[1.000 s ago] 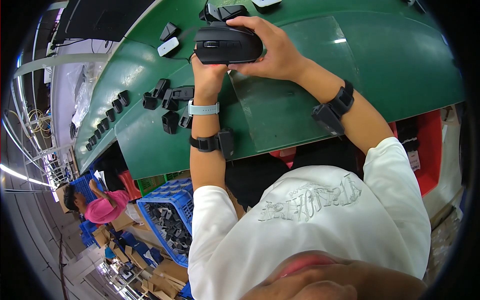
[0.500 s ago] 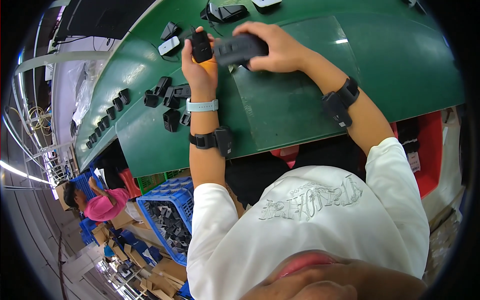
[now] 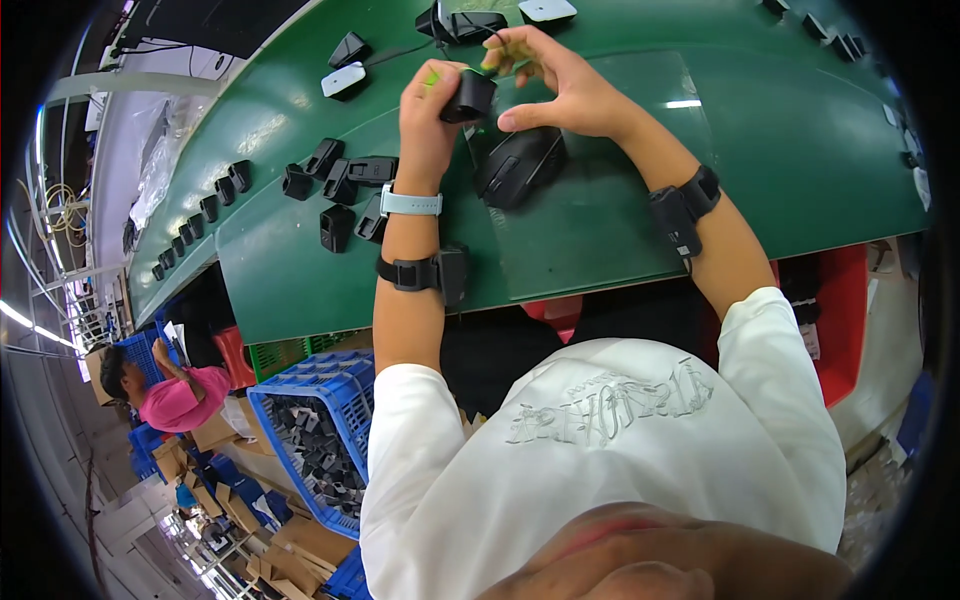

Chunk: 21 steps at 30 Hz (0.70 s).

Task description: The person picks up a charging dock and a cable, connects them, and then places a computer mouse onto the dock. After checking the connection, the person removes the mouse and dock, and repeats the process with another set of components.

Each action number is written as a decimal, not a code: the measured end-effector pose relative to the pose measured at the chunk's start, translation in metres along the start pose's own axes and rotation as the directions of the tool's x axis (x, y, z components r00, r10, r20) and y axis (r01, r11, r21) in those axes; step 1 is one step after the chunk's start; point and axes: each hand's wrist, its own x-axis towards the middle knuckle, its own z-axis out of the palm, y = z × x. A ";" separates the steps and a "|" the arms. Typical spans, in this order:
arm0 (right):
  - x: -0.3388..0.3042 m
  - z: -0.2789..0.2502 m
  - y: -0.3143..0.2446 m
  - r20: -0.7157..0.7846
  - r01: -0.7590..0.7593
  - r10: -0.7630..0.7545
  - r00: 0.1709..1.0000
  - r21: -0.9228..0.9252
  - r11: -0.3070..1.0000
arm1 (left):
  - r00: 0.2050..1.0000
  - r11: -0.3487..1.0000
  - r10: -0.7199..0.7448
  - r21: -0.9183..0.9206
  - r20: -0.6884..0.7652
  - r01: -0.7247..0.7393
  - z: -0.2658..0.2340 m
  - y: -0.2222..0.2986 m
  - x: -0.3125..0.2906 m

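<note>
My left hand (image 3: 428,118) is wrapped round a small black plastic block (image 3: 467,96), held above the green table. Close to its right, my right hand (image 3: 568,92) has thumb and fingers apart and grips nothing visible. Its fingertips are beside a thin black cable (image 3: 480,28). Green light falls on fingers of both hands. Below my right hand, a larger black plastic device (image 3: 522,168) lies on the table, slightly blurred. Several black plastic housings (image 3: 340,182) are grouped left of my left wrist.
Toward the table's far side are a white-topped device (image 3: 344,80), a black unit (image 3: 478,26) and another white-topped device (image 3: 547,10). Small black blocks line the left (image 3: 208,208). A blue crate (image 3: 310,375) of black parts stands below the edge; a red bin (image 3: 845,320) is right.
My right hand has let go of the larger black device, now on the table, and opened beside my left hand. My left hand has moved right and turned the small block.
</note>
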 end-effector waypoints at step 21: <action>0.002 0.001 0.009 -0.015 -0.156 0.169 0.986 0.313 0.937 | 0.966 0.938 0.213 0.245 0.144 -0.244 0.019 0.000 -0.007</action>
